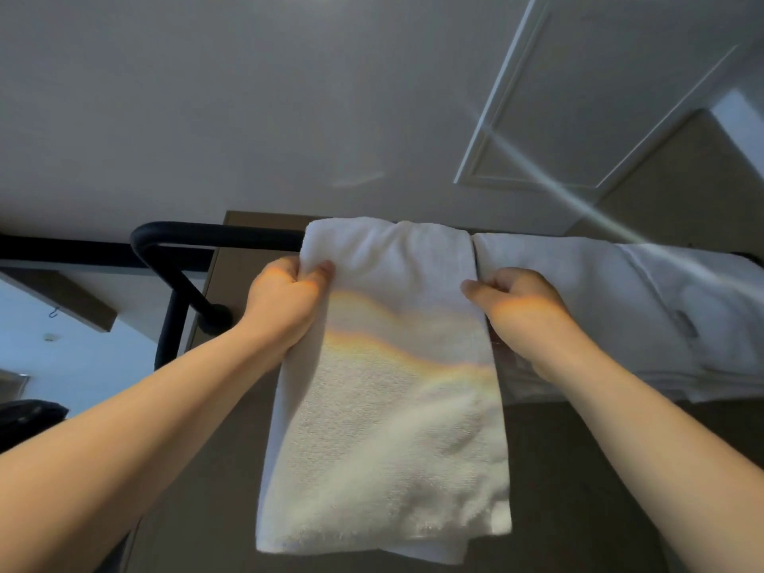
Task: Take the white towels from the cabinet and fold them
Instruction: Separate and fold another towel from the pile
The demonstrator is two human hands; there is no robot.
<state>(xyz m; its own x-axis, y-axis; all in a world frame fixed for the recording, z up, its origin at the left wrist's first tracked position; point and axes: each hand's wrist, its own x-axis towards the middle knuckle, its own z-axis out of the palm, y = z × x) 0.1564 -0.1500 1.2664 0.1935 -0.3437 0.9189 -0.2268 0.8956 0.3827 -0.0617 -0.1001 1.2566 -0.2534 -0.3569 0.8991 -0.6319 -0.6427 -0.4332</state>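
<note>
Fingers [281,272], both sets: those of my left hand [285,295] curled tight on the upper left edge of the white towel [392,428], those of my right hand [521,299] pinching its upper right edge. Towel, location: draped over the black rail [215,232], front half hanging down between my arms, its right side touching a second white towel [578,291]. Hazards: my right pinch may, as far as this angle shows, include the neighbour's edge, so a pull could drag both off; an uneven lift would skew the drape and spoil the fold.
</note>
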